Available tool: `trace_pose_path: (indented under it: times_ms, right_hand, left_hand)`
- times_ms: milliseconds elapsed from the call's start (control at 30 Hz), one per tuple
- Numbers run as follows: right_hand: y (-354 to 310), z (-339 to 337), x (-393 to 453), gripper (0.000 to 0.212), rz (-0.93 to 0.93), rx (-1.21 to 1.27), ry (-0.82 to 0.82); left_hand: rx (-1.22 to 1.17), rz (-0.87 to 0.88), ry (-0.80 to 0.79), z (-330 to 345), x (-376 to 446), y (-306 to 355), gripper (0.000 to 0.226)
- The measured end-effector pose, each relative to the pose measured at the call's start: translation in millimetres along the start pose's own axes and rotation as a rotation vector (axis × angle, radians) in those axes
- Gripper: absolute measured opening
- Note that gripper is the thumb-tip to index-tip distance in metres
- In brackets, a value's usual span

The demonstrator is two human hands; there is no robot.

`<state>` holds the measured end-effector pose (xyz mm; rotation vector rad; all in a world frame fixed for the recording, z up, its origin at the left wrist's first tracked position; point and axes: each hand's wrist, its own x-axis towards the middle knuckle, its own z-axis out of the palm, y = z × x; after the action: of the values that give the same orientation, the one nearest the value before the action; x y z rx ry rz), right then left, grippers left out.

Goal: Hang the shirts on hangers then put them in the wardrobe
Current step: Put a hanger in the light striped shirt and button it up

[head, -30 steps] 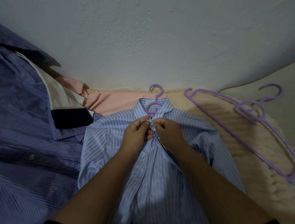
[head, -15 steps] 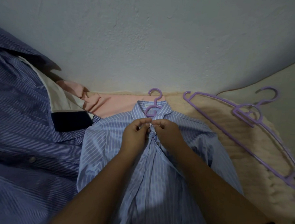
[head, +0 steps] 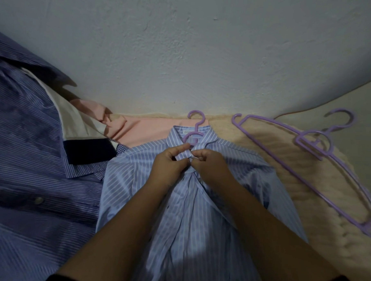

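Head view: light-blue striped shirt (head: 198, 215) lies flat on cream fuzzy blanket (head: 275, 165), purple hanger (head: 194, 130) inside collar, hook poking out toward wall. Left hand (head: 168, 167) and right hand (head: 211, 164) each pinch shirt front just below collar, fingertips meeting. Spare purple hangers (head: 312, 143) lie right; darker striped shirt (head: 26, 165) left; pink garment (head: 138, 129) behind.

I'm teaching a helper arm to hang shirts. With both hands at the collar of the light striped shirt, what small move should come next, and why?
Probably finish fastening the top button. The left hand and right hand both pinch the placket of the light blue striped shirt just below its collar, and the purple hanger already sits inside it, hook sticking out. Closing it should keep the shirt on.
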<state>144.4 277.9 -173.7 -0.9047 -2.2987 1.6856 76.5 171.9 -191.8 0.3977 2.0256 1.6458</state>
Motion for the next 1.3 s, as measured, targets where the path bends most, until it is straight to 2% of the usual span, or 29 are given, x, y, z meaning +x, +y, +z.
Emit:
trace_pose_path:
  times_ms: [200, 300, 400, 467, 567, 700, 800, 933, 1067, 1133, 1300]
  right_hand:
    - [2, -7, 3, 0.022, 0.092, 0.128, -0.055]
    - [-2, -5, 3, 0.02, 0.132, 0.137, 0.016]
    - [-6, -3, 0, 0.016, 0.122, 0.06, 0.027]
    - [-4, -4, 2, 0.011, 0.169, 0.106, 0.02]
    - [1, -4, 2, 0.017, 0.177, 0.03, -0.002]
    - [-2, 4, -2, 0.017, 0.039, -0.069, 0.09]
    - [0, 5, -6, 0.019, -0.01, -0.07, 0.13]
    - [2, -1, -10, 0.023, -0.079, -0.052, 0.168]
    - [-6, -6, -6, 0.021, -0.169, -0.13, 0.155]
    - [-9, -7, -1, 0.018, -0.147, -0.156, 0.137]
    - [-11, -8, 5, 0.025, -0.089, -0.067, 0.065]
  left_hand:
    - [-0.12, -0.083, 0.02, 0, 3, -5, 0.032]
    - [-0.336, -0.12, 0.029, 5, -2, -1, 0.021]
    - [-0.392, -0.156, 0.083, 9, -3, 4, 0.019]
    - [-0.357, -0.206, 0.118, 7, -1, 4, 0.012]
    - [-0.277, -0.23, 0.084, 3, -2, 4, 0.005]
    - [-0.208, -0.194, 0.036, 4, -8, 9, 0.008]
    - [-0.153, -0.187, 0.035, 4, -9, 7, 0.02]
    - [-0.151, -0.213, 0.111, -3, -9, 2, 0.033]
    - [-0.134, -0.147, 0.126, -3, -11, 14, 0.033]
    - [-0.092, -0.095, 0.123, -2, -12, 22, 0.034]
    - [0.129, 0.058, 0.133, 0, -13, 28, 0.035]
